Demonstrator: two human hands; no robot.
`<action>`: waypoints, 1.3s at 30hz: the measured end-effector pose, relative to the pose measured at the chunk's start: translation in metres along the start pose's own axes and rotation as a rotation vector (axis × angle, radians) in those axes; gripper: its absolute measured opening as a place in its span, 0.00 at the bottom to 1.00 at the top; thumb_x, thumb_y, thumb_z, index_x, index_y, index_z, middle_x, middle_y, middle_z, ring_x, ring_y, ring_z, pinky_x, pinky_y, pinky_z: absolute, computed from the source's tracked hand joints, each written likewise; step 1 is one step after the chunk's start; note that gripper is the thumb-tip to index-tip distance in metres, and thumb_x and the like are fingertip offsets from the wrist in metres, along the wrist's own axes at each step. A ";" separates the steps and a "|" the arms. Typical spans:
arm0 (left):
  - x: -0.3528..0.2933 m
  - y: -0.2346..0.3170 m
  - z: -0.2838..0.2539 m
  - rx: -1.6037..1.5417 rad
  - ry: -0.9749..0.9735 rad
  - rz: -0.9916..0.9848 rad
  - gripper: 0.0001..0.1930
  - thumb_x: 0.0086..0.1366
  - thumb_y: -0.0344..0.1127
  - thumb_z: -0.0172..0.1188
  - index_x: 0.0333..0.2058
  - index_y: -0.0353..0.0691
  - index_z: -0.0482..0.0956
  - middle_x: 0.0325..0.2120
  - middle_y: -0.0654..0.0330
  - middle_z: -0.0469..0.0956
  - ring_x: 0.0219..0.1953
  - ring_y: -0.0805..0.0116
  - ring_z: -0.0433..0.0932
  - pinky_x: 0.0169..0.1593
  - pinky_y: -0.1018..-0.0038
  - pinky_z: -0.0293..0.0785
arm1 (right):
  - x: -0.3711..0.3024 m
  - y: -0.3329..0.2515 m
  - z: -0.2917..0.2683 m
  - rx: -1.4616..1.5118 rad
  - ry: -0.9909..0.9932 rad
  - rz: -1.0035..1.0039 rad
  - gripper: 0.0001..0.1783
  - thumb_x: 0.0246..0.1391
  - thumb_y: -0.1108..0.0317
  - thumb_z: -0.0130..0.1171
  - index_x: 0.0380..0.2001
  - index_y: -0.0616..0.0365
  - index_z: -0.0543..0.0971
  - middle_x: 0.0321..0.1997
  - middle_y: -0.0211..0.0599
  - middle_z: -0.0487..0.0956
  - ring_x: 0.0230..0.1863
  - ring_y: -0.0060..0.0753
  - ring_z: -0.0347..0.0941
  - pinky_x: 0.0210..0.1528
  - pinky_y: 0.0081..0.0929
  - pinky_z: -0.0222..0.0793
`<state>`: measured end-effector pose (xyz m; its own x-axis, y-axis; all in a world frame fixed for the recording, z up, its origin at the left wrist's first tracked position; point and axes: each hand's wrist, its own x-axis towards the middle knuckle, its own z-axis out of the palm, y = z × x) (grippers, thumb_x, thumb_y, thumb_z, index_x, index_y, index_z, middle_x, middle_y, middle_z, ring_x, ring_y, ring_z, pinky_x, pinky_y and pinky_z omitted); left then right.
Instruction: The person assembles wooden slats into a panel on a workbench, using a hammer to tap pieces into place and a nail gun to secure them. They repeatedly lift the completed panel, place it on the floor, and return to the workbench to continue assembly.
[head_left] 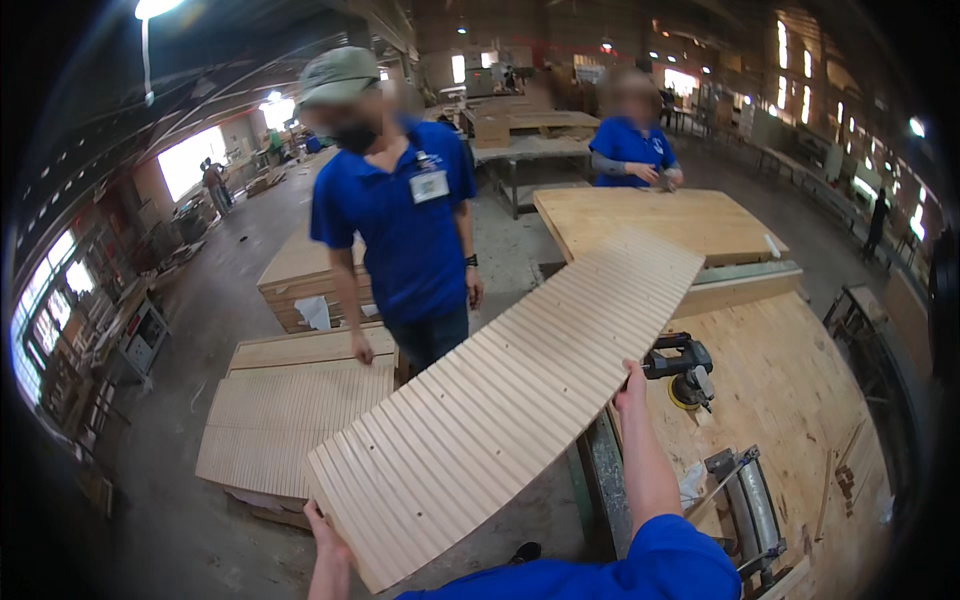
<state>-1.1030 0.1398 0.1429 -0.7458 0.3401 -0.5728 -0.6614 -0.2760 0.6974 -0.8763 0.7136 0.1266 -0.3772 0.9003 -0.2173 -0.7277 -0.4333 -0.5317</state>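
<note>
A long, pale wooden panel with parallel grooves (490, 405) slants across the view from lower left to upper right, held up in front of me. Small dark holes dot its face. My left hand (328, 532) grips its near left corner. Along the right edge, my right hand (631, 388) is closed round the panel, its thumb on top and the other fingers hidden beneath. Close to that hand, on the workbench, lies a black orbital sander with a yellow pad (686, 372).
A similar grooved panel (290, 420) tops a stack at left, where a co-worker in a blue shirt (400, 230) stands. Another co-worker (635, 150) is behind a wooden board (650, 212). The plywood workbench (790, 400) on the right bears a metal cylinder tool (752, 505) and wood strips (828, 495).
</note>
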 end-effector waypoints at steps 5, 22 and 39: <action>0.007 -0.024 0.141 0.018 -0.172 -0.043 0.36 0.59 0.63 0.36 0.58 0.42 0.57 0.56 0.54 0.60 0.58 0.55 0.59 0.57 0.56 0.58 | 0.053 -0.012 0.002 0.094 -0.055 -0.070 0.16 0.50 0.59 0.54 0.39 0.57 0.72 0.41 0.39 0.76 0.44 0.36 0.71 0.43 0.35 0.71; 0.161 -0.175 0.527 0.265 -0.694 -0.492 0.38 0.53 0.58 0.47 0.59 0.43 0.52 0.57 0.53 0.56 0.58 0.54 0.55 0.56 0.51 0.50 | -0.230 -0.050 -0.117 -0.354 0.549 -0.080 0.16 0.53 0.55 0.50 0.40 0.54 0.69 0.32 0.36 0.75 0.28 0.30 0.70 0.29 0.25 0.67; 0.278 -0.229 0.319 2.000 -1.160 0.141 0.16 0.60 0.43 0.46 0.33 0.36 0.76 0.23 0.50 0.77 0.25 0.58 0.77 0.26 0.63 0.72 | -0.264 0.097 -0.151 -0.538 0.677 0.227 0.10 0.56 0.66 0.50 0.37 0.60 0.73 0.31 0.39 0.77 0.26 0.28 0.74 0.28 0.25 0.72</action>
<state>-1.1333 0.5838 -0.0388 0.0595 0.7928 -0.6066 0.7907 0.3334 0.5134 -0.7609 0.4408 0.0089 0.0636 0.7008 -0.7105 -0.2455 -0.6791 -0.6918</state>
